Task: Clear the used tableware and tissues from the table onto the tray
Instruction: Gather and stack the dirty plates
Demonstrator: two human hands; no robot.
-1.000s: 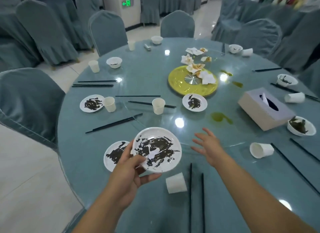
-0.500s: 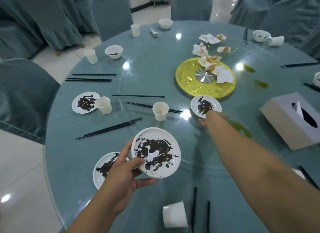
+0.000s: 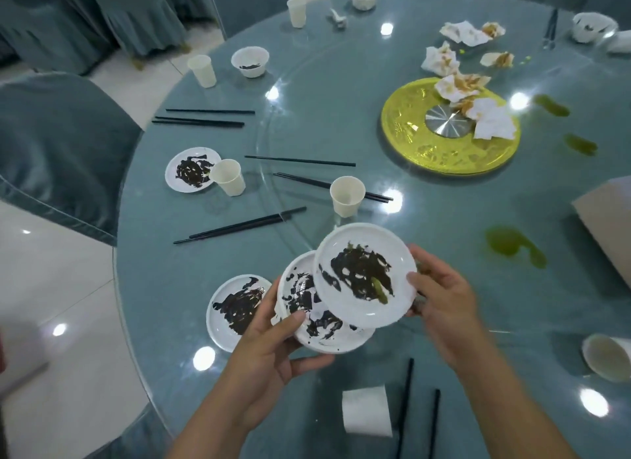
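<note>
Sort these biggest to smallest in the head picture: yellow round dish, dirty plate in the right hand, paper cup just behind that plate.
1. Yellow round dish.
2. Dirty plate in the right hand, helped by being nearest the camera.
3. Paper cup, clearly smallest.

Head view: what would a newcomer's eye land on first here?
The right hand holds a sauce-smeared plate over a second plate gripped by the left hand, centre foreground. Beyond, upper right, a gold disc carries crumpled tissues, with green spills on the glass beside it.
</note>
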